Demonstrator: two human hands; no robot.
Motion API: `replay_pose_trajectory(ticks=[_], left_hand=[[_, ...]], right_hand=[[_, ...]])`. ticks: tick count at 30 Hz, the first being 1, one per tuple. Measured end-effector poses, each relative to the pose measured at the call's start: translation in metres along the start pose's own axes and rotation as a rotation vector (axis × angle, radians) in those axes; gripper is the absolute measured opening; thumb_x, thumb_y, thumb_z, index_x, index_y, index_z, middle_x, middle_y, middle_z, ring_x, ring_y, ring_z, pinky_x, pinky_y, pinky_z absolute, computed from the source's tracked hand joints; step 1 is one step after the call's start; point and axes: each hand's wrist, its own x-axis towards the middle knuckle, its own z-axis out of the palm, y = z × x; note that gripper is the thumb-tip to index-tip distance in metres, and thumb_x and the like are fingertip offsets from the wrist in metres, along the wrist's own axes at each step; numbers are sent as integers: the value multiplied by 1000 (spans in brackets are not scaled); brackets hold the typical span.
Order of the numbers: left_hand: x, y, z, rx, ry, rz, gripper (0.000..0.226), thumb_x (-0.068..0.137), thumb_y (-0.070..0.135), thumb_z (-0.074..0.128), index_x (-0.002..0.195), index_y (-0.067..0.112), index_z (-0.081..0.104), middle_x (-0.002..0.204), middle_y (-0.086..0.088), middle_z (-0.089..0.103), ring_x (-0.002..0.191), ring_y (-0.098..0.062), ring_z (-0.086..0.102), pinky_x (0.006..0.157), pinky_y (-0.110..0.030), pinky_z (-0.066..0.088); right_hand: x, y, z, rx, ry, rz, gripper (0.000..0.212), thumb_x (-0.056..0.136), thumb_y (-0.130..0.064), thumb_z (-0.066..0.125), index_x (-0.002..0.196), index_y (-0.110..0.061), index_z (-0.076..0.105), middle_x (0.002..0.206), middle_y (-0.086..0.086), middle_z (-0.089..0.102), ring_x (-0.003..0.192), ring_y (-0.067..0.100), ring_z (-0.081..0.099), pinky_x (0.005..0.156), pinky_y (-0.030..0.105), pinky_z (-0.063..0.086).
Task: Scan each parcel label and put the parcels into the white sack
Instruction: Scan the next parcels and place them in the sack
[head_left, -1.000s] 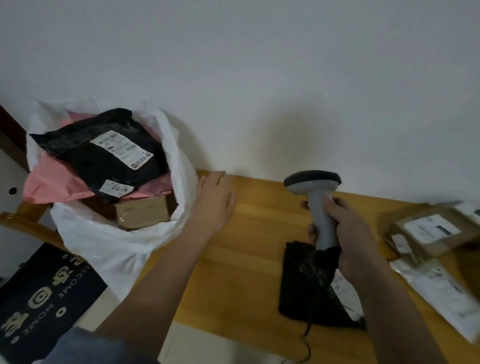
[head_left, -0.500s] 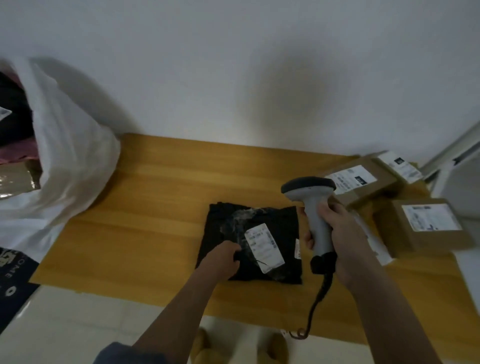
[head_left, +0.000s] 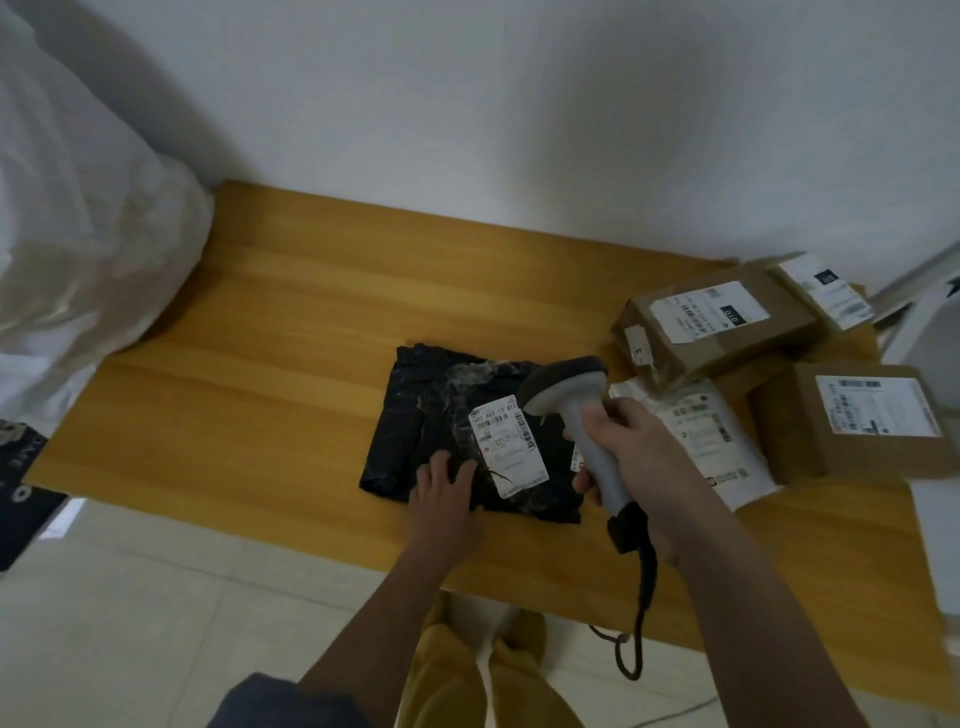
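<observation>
A black plastic parcel (head_left: 436, 415) lies flat on the wooden table (head_left: 270, 374), its white label (head_left: 506, 447) facing up. My left hand (head_left: 447, 496) rests on the parcel's near edge with straight fingers, just left of the label. My right hand (head_left: 631, 457) grips the handle of a grey barcode scanner (head_left: 576, 410), whose head hangs over the label's upper right corner. The white sack (head_left: 78, 234) bulges at the far left, its opening out of view.
At the table's right end lie several labelled parcels: a brown box (head_left: 717, 317), another brown box (head_left: 852, 431), a smaller box (head_left: 826, 286) behind, and a white mailer (head_left: 711, 441). The scanner's coiled cable (head_left: 641, 618) hangs over the front edge. A dark doormat (head_left: 21, 493) lies at left.
The view swung right from the sack to the table. My left hand left the sack's side and came to rest on the black parcel. The scanner head moved over its label.
</observation>
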Motion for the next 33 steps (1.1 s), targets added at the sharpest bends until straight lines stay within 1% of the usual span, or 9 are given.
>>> replay_pose_trajectory(ticks=[4,6,8,11,14,19,24,30,33], left_hand=[[-2,-2,3,-409,272,-453,53,88,28,66,125,0,40,128,-18,37,120,-34,38,100,-39,36],[4,-3,2,-873,215,-807,69,86,27,71,134,-8,36,127,-20,47,118,-36,48,102,-44,43],[6,-3,-1,-1371,139,-1053,60,87,24,71,131,-4,42,114,-17,56,105,-31,58,95,-44,51],[4,3,-9,-1742,-26,-1084,47,93,17,65,133,2,47,126,-20,56,114,-32,57,93,-39,48],[3,7,-16,-1851,-98,-1064,41,94,11,63,132,3,47,128,-20,52,122,-33,52,100,-40,45],[6,6,-18,-1910,-146,-1082,19,92,1,61,109,1,52,95,-13,56,84,-24,56,96,-36,45],[7,5,-21,-1923,-134,-1108,9,93,-6,56,87,-1,52,87,-13,54,77,-22,52,97,-36,44],[9,2,-20,-1954,-109,-1035,25,99,-3,47,124,-2,49,89,-16,55,78,-27,53,97,-41,43],[6,1,-24,-1906,-156,-980,32,99,-2,46,131,1,45,100,-20,59,84,-32,58,82,-46,49]], right_hand=[[-5,-2,1,9,-5,-16,20,102,-34,47,111,-18,56,106,12,64,58,18,58,56,31,47],[-6,-4,3,16,-4,-23,20,103,-34,47,111,-17,56,105,12,64,59,19,57,58,32,46],[-9,-5,5,19,-8,-42,19,102,-34,47,109,-18,56,105,12,64,58,18,58,57,32,46],[-12,-7,7,3,-15,-66,17,102,-34,47,105,-20,56,106,11,63,59,19,58,59,33,47],[-14,-10,10,-6,-23,-83,17,102,-35,48,104,-21,57,106,11,63,59,19,57,60,33,47],[-17,-12,12,-25,-15,-105,19,102,-36,47,106,-20,56,102,10,63,59,17,57,63,35,47],[-18,-16,15,-29,-11,-111,16,101,-36,48,105,-23,56,101,9,63,61,18,58,64,36,48],[-18,-18,16,-27,-3,-106,16,101,-36,48,105,-23,56,99,9,63,60,17,58,64,36,48],[-16,-20,16,-1,0,-98,15,101,-34,48,104,-22,56,103,11,64,57,17,58,61,35,47]])
